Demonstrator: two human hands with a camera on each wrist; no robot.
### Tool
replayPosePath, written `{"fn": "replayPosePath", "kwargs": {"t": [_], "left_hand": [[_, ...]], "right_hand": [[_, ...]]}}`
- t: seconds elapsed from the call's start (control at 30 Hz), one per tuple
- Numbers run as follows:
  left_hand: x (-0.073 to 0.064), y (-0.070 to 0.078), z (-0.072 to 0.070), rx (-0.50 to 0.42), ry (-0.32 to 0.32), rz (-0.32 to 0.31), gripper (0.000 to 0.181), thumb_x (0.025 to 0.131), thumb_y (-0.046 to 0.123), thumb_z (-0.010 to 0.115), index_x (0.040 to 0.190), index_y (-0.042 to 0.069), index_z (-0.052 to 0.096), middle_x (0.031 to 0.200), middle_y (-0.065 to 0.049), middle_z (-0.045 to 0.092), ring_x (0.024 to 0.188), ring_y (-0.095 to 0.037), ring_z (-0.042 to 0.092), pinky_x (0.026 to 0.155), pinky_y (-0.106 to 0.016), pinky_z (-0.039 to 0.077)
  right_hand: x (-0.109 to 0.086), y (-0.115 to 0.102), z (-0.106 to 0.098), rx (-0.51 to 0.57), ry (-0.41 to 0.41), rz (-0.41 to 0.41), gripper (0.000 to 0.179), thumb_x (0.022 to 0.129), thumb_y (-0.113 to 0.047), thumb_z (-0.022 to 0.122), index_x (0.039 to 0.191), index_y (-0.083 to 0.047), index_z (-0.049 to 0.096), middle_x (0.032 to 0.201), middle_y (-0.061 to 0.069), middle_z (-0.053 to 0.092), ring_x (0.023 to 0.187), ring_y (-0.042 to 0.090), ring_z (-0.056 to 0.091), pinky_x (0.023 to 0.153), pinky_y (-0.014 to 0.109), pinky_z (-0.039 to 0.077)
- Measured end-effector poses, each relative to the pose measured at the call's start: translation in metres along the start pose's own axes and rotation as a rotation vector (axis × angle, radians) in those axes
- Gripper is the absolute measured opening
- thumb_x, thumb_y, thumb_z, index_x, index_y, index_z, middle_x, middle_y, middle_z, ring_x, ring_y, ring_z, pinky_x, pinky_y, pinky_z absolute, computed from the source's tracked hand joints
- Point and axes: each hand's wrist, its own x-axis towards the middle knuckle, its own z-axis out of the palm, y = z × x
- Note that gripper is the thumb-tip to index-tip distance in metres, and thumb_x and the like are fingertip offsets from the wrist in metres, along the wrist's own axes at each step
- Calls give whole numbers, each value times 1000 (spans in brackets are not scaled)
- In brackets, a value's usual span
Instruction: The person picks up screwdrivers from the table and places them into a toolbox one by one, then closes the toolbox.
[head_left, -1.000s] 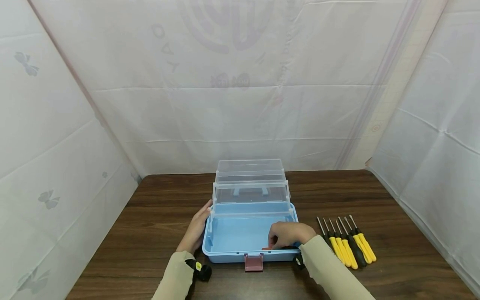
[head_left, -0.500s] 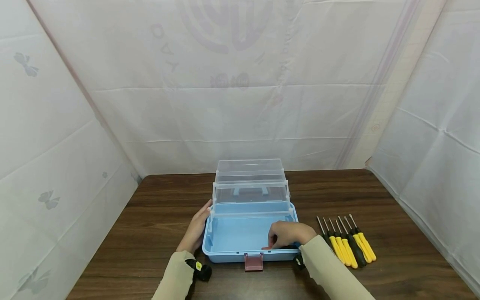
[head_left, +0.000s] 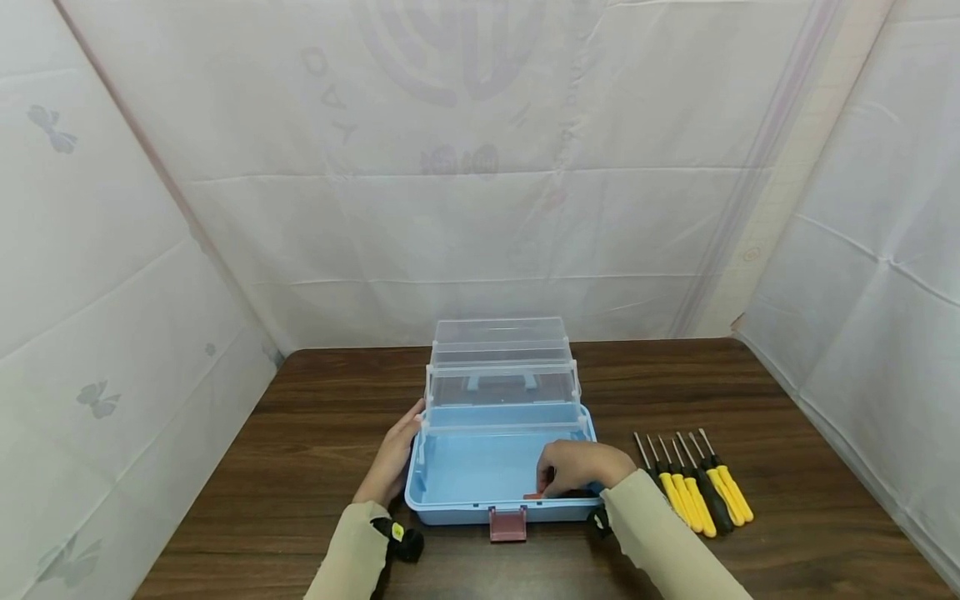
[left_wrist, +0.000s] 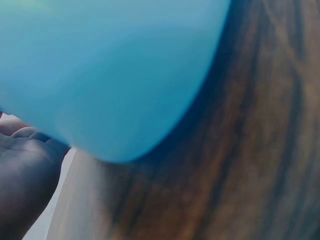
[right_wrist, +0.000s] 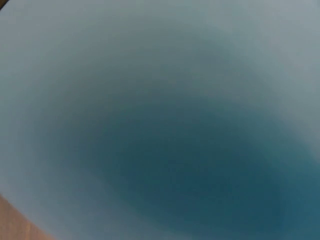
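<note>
A light blue toolbox point(head_left: 480, 467) stands on the table with its lid raised and its clear trays point(head_left: 501, 383) folded up and back. Against the toolbox's left side rests my left hand point(head_left: 393, 454), its fingers extended along the wall; the left wrist view shows part of this hand point(left_wrist: 30, 155) beside the blue wall. My right hand point(head_left: 577, 467) reaches into the front right of the box with curled fingers. It holds an orange-red piece point(head_left: 533, 497) low by the front wall; most of that piece is hidden. The right wrist view shows only blurred blue plastic point(right_wrist: 200, 165).
To the right of the box, several screwdrivers point(head_left: 693, 492) with yellow and black handles lie side by side. A reddish latch point(head_left: 507, 526) hangs down at the box front. White sheeting point(head_left: 480, 208) encloses the back and sides of the wooden table point(head_left: 322, 417).
</note>
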Motion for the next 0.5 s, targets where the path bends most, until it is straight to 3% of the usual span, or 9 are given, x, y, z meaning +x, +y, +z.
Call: {"fn": "replayPosePath", "kwargs": {"t": [0.5], "left_hand": [[0, -1, 0, 0, 5, 2, 55, 104, 35, 35, 153, 14, 25, 160, -12, 20, 147, -35, 16, 117, -55, 20]], "right_hand": [[-6, 2, -9, 31, 17, -39, 6, 83, -13, 72, 87, -9, 74, 77, -10, 65, 67, 1, 54, 63, 20, 49]]}}
